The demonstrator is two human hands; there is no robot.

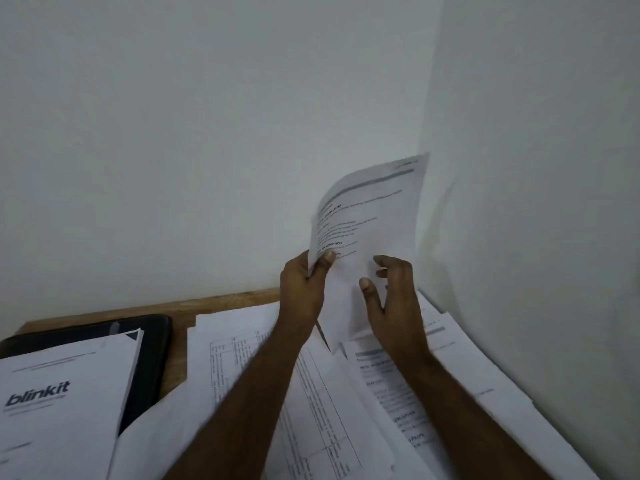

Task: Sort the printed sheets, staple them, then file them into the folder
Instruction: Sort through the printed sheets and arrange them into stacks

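The sorting step looks to be in hand, with stapling and filing not yet begun. The left hand point(303, 289) pinches the left edge of a printed sheet point(367, 220), thumb on the front and fingers behind, and holds it upright above the back edge of the desk point(180, 337), close to the corner where the two walls meet. The sheet curls forward at the top and its print is blurred, so its heading cannot be read. The right hand point(391, 299) is just beside the sheet's lower right part, fingers loosely spread and gripping nothing; whether the fingertips touch the paper cannot be told.

Loose sheets point(311, 393) lie overlapping across the middle and right of the desk, under both forearms. A separate pile of paper point(62, 393) with a printed logo sits at the left edge, lying partly over a black folder point(152, 344) near the back left corner. No stapler is in view.

The next move likely calls for reading the held sheet's heading and laying it with the group it belongs to, keeping edges square so the set can be stapled cleanly.
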